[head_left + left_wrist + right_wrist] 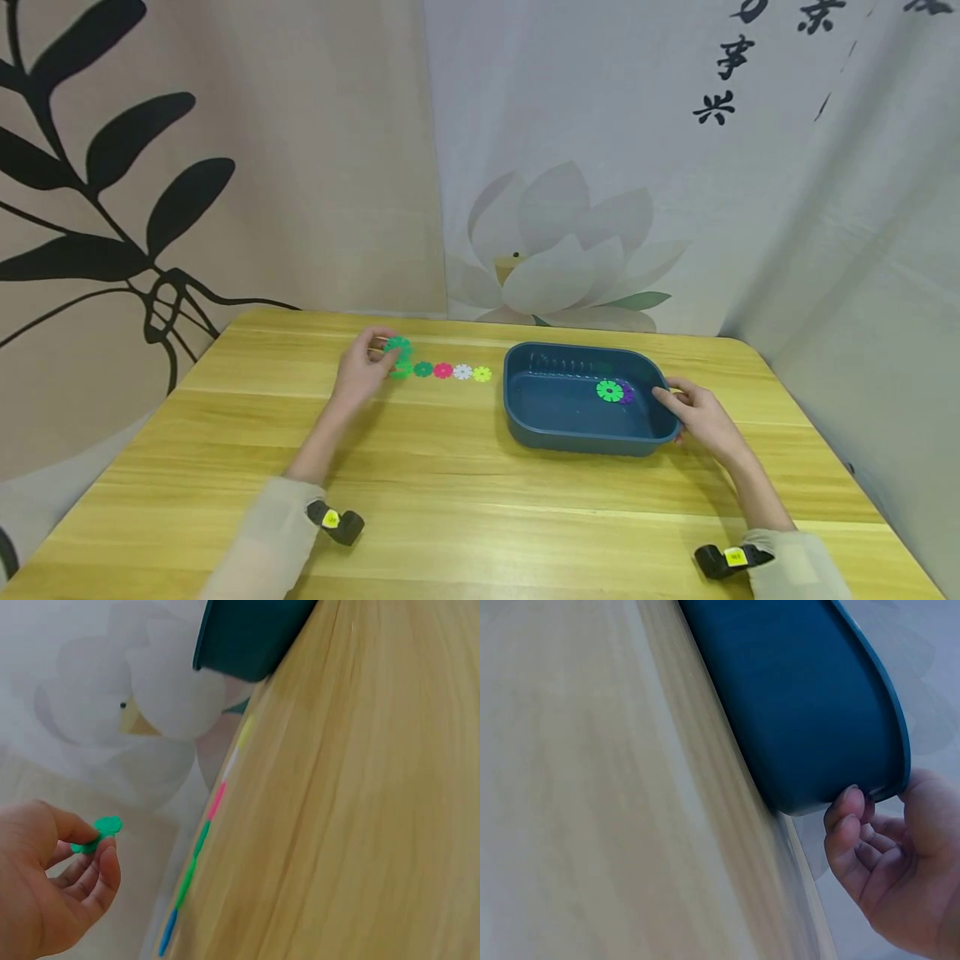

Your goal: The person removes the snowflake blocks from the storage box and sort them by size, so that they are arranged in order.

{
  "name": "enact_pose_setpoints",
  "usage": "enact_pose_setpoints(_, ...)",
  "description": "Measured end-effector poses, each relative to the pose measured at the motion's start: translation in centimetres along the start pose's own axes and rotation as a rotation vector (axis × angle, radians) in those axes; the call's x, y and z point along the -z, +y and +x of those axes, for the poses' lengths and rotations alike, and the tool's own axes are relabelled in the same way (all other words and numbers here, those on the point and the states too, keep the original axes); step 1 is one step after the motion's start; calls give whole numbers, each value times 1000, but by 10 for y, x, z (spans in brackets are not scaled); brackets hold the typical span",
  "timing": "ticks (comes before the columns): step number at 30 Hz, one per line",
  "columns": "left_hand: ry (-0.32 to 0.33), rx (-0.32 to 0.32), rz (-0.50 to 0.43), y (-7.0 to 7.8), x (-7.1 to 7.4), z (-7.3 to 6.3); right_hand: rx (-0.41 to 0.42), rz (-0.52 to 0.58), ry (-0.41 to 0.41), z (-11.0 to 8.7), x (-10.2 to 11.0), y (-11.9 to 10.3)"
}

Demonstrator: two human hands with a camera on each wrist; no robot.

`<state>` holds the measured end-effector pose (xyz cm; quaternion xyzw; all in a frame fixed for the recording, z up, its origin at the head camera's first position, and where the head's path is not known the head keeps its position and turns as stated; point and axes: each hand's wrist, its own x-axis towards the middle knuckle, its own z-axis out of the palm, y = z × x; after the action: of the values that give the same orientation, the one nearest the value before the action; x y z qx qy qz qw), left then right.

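My left hand [360, 368] pinches a green flower-shaped plastic disc [109, 826] between thumb and fingers, raised off the table. Just below it runs a row of similar discs: bright green [403, 371], dark green [423, 369], pink [443, 371], white [462, 372] and yellow [482, 375]. The left wrist view also shows a blue disc [167, 932] at the row's near end, hidden by the hand in the head view. At the right, my right hand [703, 418] grips the rim of a dark blue plastic basin [577, 442], thumb on top and fingers outside.
Inside the basin, a light green disc [609, 391] partly overlaps a purple one [627, 393] towards the right end. Everything stands on a wooden table [465, 517]. A printed curtain [337, 167] hangs behind its far edge.
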<state>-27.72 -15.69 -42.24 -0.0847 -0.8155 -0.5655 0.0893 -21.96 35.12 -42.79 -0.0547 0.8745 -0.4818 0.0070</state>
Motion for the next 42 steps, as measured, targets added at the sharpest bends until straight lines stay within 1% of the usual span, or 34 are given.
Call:
enact_pose_setpoints(5,16,27,25,-6,15,-1,-9,9,0,0,-1,1)
enact_pose_setpoints(8,34,49,63,-11,24,-1,-9,9,-2,1,-1,2)
enact_pose_setpoints(14,89,135,88,-24,37,0,-19,12,-1,0,0,1)
enact_pose_setpoints(16,93,162,90,-27,39,0,-21,13,-1,0,0,1)
enact_pose_setpoints(21,81,199,106,-33,44,-1,-21,12,-1,-1,0,0)
enact_pose_setpoints(24,70,216,139,-34,47,-2,-19,11,-2,-1,0,0)
enact_pose_setpoints(29,58,226,195,-37,51,-3,-14,14,-5,-1,0,0)
enact_pose_setpoints(34,59,238,246,-39,53,-1,-15,18,-4,0,0,0)
enact_pose_setpoints(42,52,256,301,-39,54,3,-15,14,-4,0,-1,0)
